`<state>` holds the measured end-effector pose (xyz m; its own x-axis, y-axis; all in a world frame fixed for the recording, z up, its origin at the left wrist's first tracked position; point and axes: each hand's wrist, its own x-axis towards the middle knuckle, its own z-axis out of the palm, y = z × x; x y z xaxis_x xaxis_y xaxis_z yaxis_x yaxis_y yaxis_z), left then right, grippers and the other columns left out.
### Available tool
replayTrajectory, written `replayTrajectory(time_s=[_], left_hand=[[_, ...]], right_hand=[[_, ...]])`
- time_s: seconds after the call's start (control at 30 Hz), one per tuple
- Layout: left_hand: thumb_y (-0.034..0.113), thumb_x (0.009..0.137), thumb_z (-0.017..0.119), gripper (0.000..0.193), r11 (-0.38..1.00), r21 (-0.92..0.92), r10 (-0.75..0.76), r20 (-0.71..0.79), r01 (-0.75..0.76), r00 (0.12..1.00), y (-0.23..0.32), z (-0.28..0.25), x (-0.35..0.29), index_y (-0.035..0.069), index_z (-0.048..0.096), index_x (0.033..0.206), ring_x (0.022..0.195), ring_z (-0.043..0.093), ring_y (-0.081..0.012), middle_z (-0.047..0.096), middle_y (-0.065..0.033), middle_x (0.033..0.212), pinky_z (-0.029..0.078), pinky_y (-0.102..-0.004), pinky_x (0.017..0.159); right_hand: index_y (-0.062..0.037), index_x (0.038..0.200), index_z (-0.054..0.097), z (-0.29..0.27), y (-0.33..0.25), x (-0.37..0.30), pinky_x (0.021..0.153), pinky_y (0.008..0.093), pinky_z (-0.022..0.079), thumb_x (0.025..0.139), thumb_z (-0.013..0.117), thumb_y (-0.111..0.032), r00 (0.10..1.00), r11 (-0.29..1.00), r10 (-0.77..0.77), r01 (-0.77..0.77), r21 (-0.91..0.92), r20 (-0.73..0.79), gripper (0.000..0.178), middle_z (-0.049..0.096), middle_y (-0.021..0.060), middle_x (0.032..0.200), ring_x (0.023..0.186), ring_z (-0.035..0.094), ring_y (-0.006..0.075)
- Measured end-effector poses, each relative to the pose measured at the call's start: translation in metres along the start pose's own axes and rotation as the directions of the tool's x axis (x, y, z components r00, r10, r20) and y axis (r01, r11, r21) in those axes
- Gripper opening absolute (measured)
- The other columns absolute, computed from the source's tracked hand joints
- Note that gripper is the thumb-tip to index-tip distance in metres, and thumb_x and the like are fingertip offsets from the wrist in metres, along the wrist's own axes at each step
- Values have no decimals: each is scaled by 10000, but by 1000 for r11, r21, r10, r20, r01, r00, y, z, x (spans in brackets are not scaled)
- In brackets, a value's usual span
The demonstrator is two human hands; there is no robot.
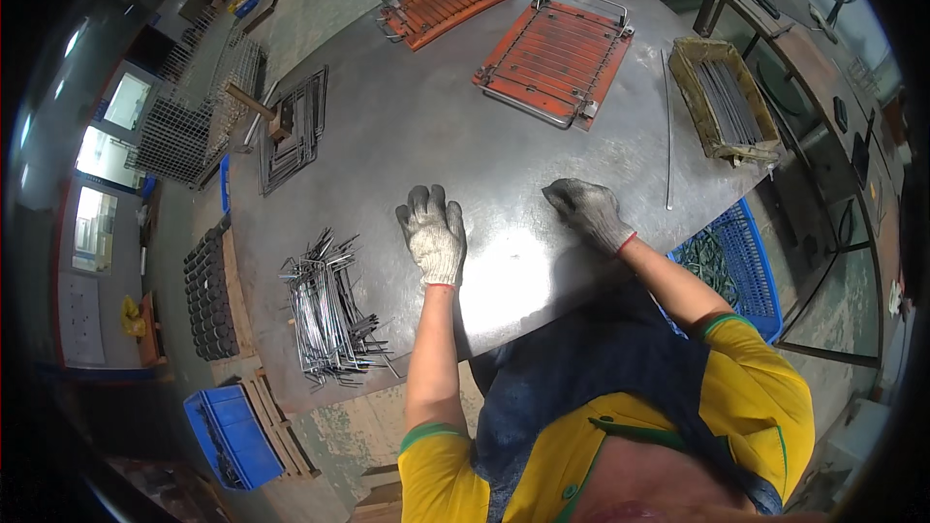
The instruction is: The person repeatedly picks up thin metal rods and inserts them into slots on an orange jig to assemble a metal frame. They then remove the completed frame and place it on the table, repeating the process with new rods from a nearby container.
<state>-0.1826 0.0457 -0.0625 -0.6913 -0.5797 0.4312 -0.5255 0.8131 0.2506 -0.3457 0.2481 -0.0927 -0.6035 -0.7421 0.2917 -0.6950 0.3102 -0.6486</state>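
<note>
My left hand (433,237), in a grey-dipped knitted glove, lies palm down on the metal table (417,136) with its fingers apart and nothing in it. To its right, my right hand (589,211) in a like glove rests on the table with its fingers drawn together; no object shows at the fingertips. Beyond the right hand lies an orange plate jig (557,53) with thin parallel wires across it and a bent wire frame around it. A loose pile of bent metal rods (334,315) lies left of my left hand.
Across the table, another person's gloved hands are near a second orange jig (450,5). Flat wire frames (295,131) and a hammer (276,121) lie at left. One long rod (668,126) and a rod-filled box (712,140) are at right. Blue crates (760,261) stand below the table.
</note>
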Motion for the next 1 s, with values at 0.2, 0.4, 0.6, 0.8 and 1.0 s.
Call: replayTrajectory(time_s=[0.2, 0.4, 0.6, 0.8, 1.0], left_hand=[[182, 855, 569, 251, 1000, 11, 11, 74, -12, 997, -3, -3, 2, 74, 574, 1081, 980, 494, -330, 535, -125, 1104, 396, -438, 877], [191, 865, 557, 267, 999, 22, 32, 40, -33, 999, 1, -2, 3, 57, 565, 1097, 1013, 500, -316, 532, -142, 1095, 375, -434, 909], [207, 849, 568, 244, 997, 57, 58, 3, -58, 998, -7, 9, 12, 60, 558, 1044, 975, 507, -260, 511, -125, 1024, 362, -423, 908], [215, 855, 582, 300, 993, 83, 90, -52, -85, 995, -11, 16, 14, 52, 560, 1106, 986, 508, -269, 521, -129, 1063, 363, -427, 916], [228, 859, 576, 338, 991, 96, 93, -36, -89, 995, -12, 17, 15, 48, 554, 1144, 1053, 510, -272, 526, -143, 1099, 354, -427, 943]], right_hand=[[-138, 1046, 674, 8, 11, 2, 743, 409, 519, 950, 509, -362, 999, 994, -19, 23, -104, 40, 294, 680, 91, 999, 887, 651, 303], [-136, 1040, 677, 13, 18, -2, 751, 413, 518, 952, 506, -360, 997, 990, -82, 81, -117, -6, 295, 680, 88, 1005, 892, 649, 307], [-137, 1041, 681, 2, 4, 0, 762, 402, 519, 950, 517, -359, 1000, 999, -17, 17, -47, 15, 290, 683, 80, 1015, 904, 654, 299], [-145, 1037, 685, -1, -3, 1, 782, 394, 515, 944, 531, -366, 998, 998, 60, -60, -24, 28, 285, 686, 67, 1025, 924, 656, 286], [-144, 1035, 683, 2, 1, 3, 794, 400, 509, 939, 541, -394, 988, 992, 126, -123, -39, 88, 303, 687, 69, 1033, 927, 658, 288]])
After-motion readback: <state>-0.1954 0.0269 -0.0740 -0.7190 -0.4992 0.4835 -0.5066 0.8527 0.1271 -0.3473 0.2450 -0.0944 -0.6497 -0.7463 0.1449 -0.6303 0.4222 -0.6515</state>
